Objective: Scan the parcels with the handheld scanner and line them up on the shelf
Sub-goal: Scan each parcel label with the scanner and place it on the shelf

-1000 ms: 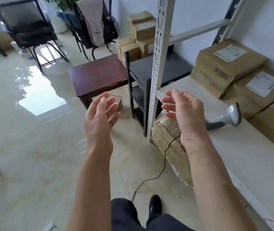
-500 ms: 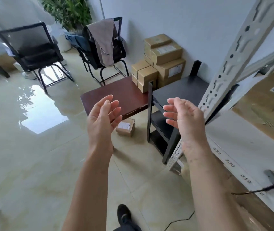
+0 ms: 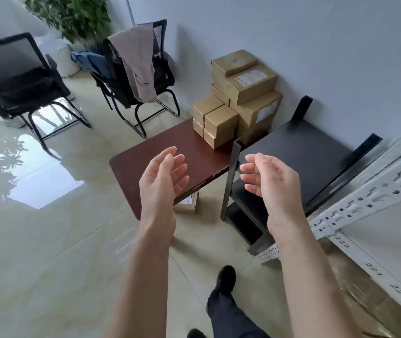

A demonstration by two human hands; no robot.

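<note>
A stack of brown cardboard parcels [image 3: 243,93] stands against the wall, partly on the far end of a dark red low table [image 3: 145,167]. One small parcel [image 3: 188,204] lies on the floor under that table's near edge. My left hand [image 3: 162,176] and my right hand [image 3: 270,181] are raised in front of me, palms facing each other, fingers relaxed, both holding nothing. They hover above the table's near edge and a black side stand [image 3: 297,154]. The white shelf [image 3: 377,240] with numbered labels runs along the right. The scanner is out of view.
Two black chairs [image 3: 19,89] stand at the back left, one draped with a grey garment [image 3: 138,62]. A potted plant [image 3: 72,15] is behind them. The white slotted shelf upright [image 3: 365,198] slants across the right. My foot [image 3: 223,279] is on the glossy tiled floor.
My view has swung left and forward, away from the shelf toward the parcel stack. The scanner and shelved parcels have left the view. Both hands stay raised and hold nothing.
</note>
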